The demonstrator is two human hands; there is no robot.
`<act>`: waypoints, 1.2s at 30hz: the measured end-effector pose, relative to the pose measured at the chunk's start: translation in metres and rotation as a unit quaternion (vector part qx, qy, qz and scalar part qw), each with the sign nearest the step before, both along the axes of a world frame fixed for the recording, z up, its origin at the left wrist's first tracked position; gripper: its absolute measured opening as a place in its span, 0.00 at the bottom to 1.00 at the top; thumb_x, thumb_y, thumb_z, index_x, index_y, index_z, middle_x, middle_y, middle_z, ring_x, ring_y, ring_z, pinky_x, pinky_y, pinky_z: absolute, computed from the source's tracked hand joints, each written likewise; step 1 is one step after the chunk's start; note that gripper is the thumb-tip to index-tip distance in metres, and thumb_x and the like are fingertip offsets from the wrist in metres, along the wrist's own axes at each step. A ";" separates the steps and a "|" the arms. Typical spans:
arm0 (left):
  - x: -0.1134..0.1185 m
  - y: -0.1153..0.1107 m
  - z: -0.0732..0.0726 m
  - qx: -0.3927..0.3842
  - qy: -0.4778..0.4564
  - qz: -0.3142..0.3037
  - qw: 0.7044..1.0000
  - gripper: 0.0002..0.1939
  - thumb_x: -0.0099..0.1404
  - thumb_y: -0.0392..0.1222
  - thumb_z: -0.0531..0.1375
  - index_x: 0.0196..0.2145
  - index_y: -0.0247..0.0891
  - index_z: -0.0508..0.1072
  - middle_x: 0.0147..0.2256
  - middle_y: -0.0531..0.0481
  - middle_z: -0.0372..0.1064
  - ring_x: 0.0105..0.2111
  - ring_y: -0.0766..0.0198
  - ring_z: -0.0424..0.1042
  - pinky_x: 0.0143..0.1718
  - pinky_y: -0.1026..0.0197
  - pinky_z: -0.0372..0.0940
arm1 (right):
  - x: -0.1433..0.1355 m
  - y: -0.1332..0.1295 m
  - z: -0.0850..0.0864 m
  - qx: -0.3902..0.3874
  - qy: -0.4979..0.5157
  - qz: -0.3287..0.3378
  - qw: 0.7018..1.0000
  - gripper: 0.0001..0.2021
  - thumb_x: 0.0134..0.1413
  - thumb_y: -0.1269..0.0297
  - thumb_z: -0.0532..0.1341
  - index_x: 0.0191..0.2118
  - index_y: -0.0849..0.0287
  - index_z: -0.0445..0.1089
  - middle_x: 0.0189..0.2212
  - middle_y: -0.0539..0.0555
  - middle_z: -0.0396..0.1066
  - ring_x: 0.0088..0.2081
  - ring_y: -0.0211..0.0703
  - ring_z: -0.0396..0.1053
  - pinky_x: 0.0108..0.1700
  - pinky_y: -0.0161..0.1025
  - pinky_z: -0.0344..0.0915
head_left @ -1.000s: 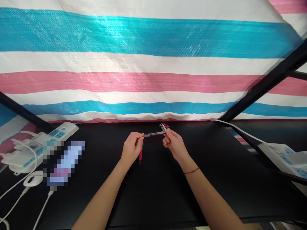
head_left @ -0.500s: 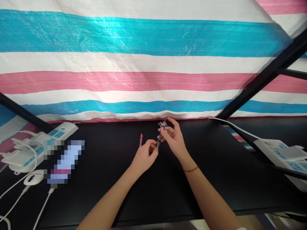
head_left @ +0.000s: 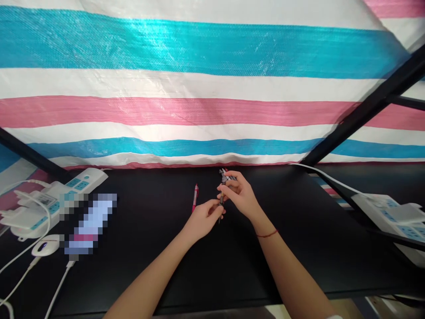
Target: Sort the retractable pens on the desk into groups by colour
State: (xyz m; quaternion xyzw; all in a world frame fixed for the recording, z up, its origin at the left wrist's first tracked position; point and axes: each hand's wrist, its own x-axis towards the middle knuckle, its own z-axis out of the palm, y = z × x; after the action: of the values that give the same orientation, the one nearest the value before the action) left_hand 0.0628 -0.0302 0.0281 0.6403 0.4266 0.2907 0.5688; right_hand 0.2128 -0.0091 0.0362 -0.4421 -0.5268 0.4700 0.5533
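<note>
A dark pen (head_left: 222, 196) is held between my two hands, tilted slightly, with its thin tip poking out below the left fingers. My left hand (head_left: 206, 218) pinches the lower part of it. Just above, my right hand (head_left: 241, 194) grips the upper part between thumb and fingers, which hide much of the barrel. A red pen (head_left: 195, 196) lies on the black table, close to the left of my left hand. Behind my right fingers several more pens (head_left: 222, 172) show in part; their lower ends are hidden.
On the left of the black table (head_left: 149, 190) are a white power strip (head_left: 88, 179) with plugs, a blurred-out phone (head_left: 93, 223) on a cable and a small white device (head_left: 48, 246). Another power strip (head_left: 368, 204) stands at right. A striped sheet (head_left: 199, 113) hangs behind.
My right hand has come down and its raised index finger has curled in toward the pen. The dark pen is more upright, and my left hand has shifted slightly right and down.
</note>
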 end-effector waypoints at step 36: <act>0.001 0.004 -0.014 -0.049 -0.042 -0.002 0.998 0.15 0.63 0.47 0.57 0.43 0.35 0.73 0.36 0.45 0.75 0.35 0.61 0.73 0.38 0.58 0.67 | -0.002 0.000 0.000 -0.015 0.007 -0.030 0.999 0.17 0.44 0.61 0.66 0.41 0.56 0.63 0.21 0.44 0.68 0.23 0.41 0.73 0.24 0.35 0.69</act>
State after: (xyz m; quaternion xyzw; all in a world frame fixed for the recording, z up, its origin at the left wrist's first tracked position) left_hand 0.0642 -0.0262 0.0145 0.5995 0.4148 0.2951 0.6176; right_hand 0.2111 -0.0093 0.0363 -0.4628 -0.5026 0.4643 0.5636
